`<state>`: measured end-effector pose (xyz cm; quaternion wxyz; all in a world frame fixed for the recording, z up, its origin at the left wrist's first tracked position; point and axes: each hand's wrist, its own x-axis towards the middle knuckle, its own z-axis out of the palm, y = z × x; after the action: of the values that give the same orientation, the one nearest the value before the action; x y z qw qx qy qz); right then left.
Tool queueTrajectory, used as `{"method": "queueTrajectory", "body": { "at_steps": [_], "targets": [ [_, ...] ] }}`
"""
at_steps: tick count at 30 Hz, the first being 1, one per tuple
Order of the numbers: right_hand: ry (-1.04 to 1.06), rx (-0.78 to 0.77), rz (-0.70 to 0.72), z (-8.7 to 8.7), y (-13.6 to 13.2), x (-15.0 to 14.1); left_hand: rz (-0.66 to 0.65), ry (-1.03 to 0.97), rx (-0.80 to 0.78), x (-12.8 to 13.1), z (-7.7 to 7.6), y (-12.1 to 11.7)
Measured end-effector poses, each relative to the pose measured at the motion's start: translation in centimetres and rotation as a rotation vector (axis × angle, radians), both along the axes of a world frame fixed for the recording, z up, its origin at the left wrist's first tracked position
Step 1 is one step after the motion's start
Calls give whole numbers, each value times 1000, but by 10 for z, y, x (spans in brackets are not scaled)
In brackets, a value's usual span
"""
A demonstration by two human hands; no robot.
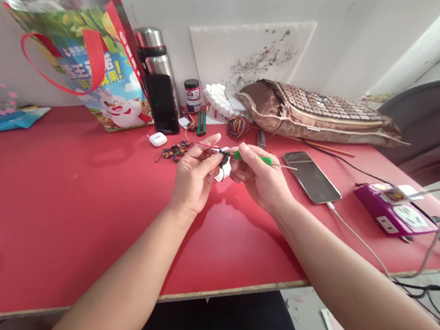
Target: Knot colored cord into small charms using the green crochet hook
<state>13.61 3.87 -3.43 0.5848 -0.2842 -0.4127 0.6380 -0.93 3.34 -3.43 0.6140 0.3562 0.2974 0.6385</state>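
My left hand (193, 178) is closed in a pinch on a small dark multicoloured crochet piece (225, 159), with a strand of yarn running over its raised index finger. My right hand (267, 182) grips a crochet hook by its green handle (264, 160); a thin metal shaft sticks out to the right. The hook's other end meets the piece between my fingertips, where stitches are too small to make out. Behind my hands sits a ball of multicoloured yarn (237, 127). A longer strip of similar crochet work (177, 151) lies left of my left hand.
Around the red table (94, 215) stand a colourful bag (114, 87), a steel flask (160, 63), a dark phone (162, 103) and a white earbud case (157, 139). To the right are a charging phone (312, 177), a purple power strip (389, 210), cables and a brown cushion (322, 112).
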Motion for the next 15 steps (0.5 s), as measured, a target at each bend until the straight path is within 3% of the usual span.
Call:
{"method": "queueTrajectory", "body": {
  "at_steps": [7,15],
  "targets": [
    [-24,56,20,-4,3,5,46,23,4,-2,-2,3],
    [102,-26,118,-1,9,10,1,36,19,-5,-1,4]
  ]
}}
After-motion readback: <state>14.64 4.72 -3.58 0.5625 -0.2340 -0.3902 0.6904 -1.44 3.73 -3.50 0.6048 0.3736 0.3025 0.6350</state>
